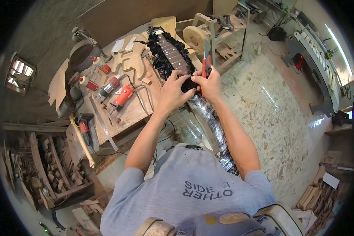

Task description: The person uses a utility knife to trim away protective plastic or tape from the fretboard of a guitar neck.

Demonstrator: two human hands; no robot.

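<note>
A guitar neck lies fretboard up, with dark wood, metal frets and pale dots. Crumpled black plastic wrapping surrounds it. At its near end, my left hand curls its fingers and thumb around the dark plastic. My right hand meets it there, thumb and fingertip pinched close to the left fingertips. Clasped upright in the right palm is a red-handled tool with long grey blades, scissors-like, its exact kind unclear. Shiny clear plastic film trails down beside my right forearm. Whatever lies between the fingertips is hidden.
Left of the hands, the workbench bears a pale wooden guitar body, a red power tool, red-and-white glue bottles and a long metal strip. Beyond my right hand stands a wooden-framed machine. Scrap wood fills a rack.
</note>
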